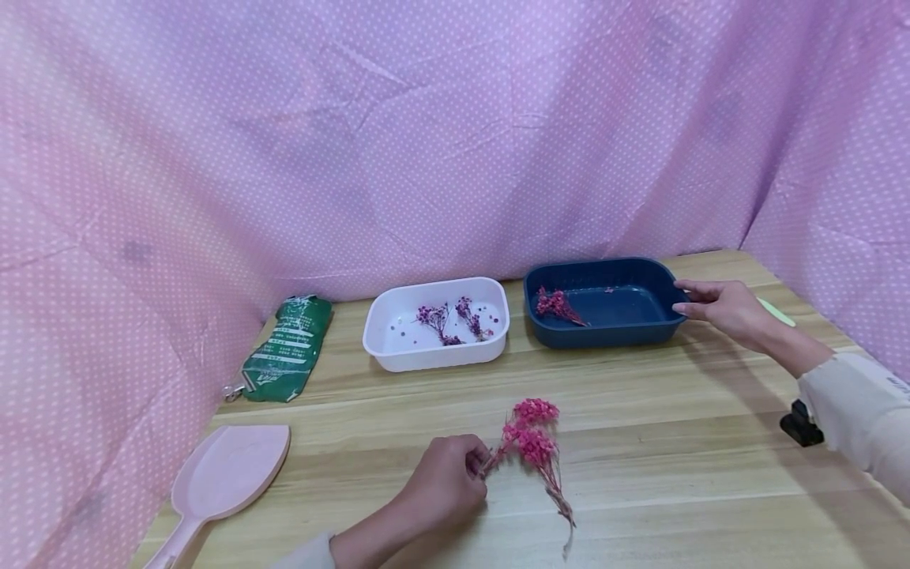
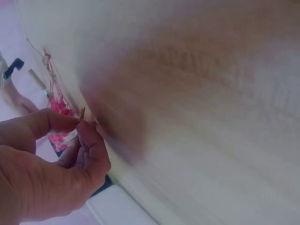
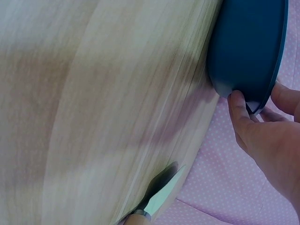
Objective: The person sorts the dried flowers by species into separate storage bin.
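Note:
My left hand (image 1: 448,478) pinches the stem of a pink dried flower sprig (image 1: 505,438) low over the table. In the left wrist view the cut stem end (image 2: 82,114) pokes out between thumb and finger. A second pink sprig (image 1: 539,450) lies against it, stems toward the front. At the back right, my right hand (image 1: 732,312) holds the right end of a dark blue basin (image 1: 604,336), its fingers at the rim and outer wall in the right wrist view. Inside that basin, at its left, lies another pink sprig (image 1: 558,306).
Left of the blue basin stands a white basin (image 1: 434,361) with purple dried sprigs (image 1: 435,318) and loose bits. A green packet (image 1: 287,352) and a pink scoop-shaped board (image 1: 231,470) lie at the left. Beyond my right hand is a green-bladed knife (image 3: 164,192). Pink dotted cloth (image 1: 426,158) encloses the table.

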Tool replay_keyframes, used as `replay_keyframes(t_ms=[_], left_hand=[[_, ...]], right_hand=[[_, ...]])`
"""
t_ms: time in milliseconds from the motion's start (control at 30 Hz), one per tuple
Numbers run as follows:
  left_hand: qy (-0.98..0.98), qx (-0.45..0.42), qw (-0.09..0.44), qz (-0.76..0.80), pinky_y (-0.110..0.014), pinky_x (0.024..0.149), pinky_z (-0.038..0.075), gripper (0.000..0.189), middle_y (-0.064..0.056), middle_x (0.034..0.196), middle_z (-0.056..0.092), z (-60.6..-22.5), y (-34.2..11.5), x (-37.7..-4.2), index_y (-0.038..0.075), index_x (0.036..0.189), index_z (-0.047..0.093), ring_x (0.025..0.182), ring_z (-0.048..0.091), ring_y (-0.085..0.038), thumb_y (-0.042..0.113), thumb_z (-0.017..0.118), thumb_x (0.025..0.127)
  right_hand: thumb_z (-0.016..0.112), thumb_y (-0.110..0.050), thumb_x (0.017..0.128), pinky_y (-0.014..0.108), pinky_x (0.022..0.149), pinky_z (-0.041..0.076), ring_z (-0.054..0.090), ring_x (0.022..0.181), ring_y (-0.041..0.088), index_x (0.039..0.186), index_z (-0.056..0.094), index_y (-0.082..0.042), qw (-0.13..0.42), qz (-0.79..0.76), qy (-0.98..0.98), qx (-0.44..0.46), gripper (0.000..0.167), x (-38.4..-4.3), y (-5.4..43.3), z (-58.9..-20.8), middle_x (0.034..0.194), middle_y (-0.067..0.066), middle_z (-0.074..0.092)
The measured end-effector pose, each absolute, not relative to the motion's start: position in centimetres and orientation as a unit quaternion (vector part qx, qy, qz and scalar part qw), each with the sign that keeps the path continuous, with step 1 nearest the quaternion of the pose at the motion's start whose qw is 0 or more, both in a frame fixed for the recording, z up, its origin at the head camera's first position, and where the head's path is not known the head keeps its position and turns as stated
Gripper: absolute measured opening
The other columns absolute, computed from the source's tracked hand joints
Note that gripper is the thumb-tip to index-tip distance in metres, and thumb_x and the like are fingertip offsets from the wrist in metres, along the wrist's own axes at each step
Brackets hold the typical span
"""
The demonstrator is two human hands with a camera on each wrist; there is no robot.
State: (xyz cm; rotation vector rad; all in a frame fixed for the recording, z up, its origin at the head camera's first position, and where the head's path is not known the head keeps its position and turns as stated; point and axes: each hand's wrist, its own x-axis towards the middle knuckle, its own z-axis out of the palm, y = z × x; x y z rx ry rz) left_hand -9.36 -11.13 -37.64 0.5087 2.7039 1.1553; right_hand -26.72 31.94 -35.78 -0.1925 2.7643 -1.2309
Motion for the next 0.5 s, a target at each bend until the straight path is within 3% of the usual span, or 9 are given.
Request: replay_keyframes(t_ms=[300,500], left_hand=[[0.894,0.160,0.049,0.415,-0.018,0.060,0.052,0.028,0.002,0.070,0.060,-36.4,-11.5,-10.2,-0.001,0.090,0.070,0.066,0.054,-0.003,-0.016,0.058,0.070],[0.885,0.147,0.034,0.439,-0.018,0.061,0.052,0.032,0.003,0.071,0.060,-35.6,-11.3,-10.9,0.001,0.096,0.071,0.068,0.055,-0.006,-0.015,0.060,0.071]], right_hand=[[0.060,-0.035,0.095,0.000,0.069,0.038,0.036,0.130,0.047,0.146,0.033,0.004,0.060,-0.406,0.910,-0.063,0.070,-26.7,32.0,-35.7,0.142,0.035,0.036],[0.060,-0.036,0.095,0.001,0.068,0.037,0.035,0.130,0.048,0.146,0.033,0.004,0.063,-0.401,0.912,-0.063,0.070,-26.8,32.1,-35.6,0.142,0.035,0.035]])
